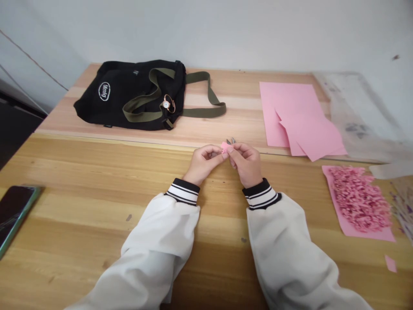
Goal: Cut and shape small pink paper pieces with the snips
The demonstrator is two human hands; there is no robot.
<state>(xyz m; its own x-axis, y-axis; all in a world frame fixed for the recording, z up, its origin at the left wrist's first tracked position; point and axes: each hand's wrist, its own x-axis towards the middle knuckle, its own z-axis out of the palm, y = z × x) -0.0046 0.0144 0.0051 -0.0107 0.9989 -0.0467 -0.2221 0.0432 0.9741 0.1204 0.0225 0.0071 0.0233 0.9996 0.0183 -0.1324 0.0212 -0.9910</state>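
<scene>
Between the fingertips of both hands is a small piece of pink paper (225,147), its lower edge looking cut or curled. My left hand (204,162) pinches it from the left with thumb and forefinger. From the other side my right hand (246,162) grips it the same way. Two grey metal tips (231,141), perhaps of scissors, poke out just behind the right fingers; the rest of that tool is hidden. Both hands are just above the wooden table (219,224), near the seam between its two boards.
A black bag (129,97) with green straps and a wristwatch (167,104) on it lies at the back left. Pink sheets (292,92) and clear plastic (358,112) are at the back right. Curled pink pieces (361,200) are heaped at right; a phone (16,211) lies far left.
</scene>
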